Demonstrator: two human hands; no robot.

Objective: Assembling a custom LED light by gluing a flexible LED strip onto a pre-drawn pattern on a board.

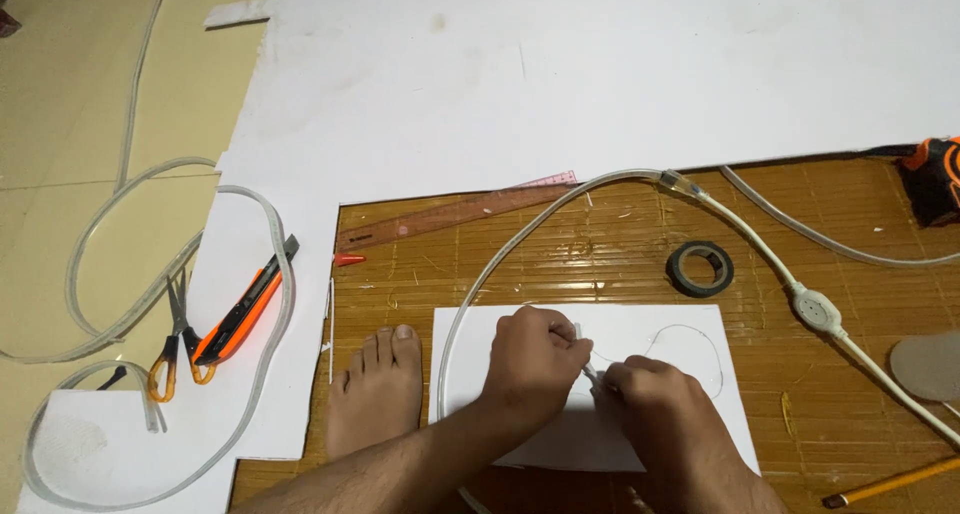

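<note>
My left hand (535,359) and my right hand (652,399) meet over a white sheet (470,354) with a thin curved line drawn on it. Both hands pinch a short pale strip piece (590,367) between their fingertips; my fingers hide most of it. A long clear flexible strip (520,229) arcs around the sheet's left side and passes under my left forearm. It joins a white cable with an inline box (815,309) at the right.
My bare foot (380,389) rests left of the sheet on a bamboo mat (600,264). Nearby lie a reddish ruler (455,214), a black tape roll (700,269), a pencil (890,482), an orange utility knife (245,309), scissors (175,354) and a large white board (600,74).
</note>
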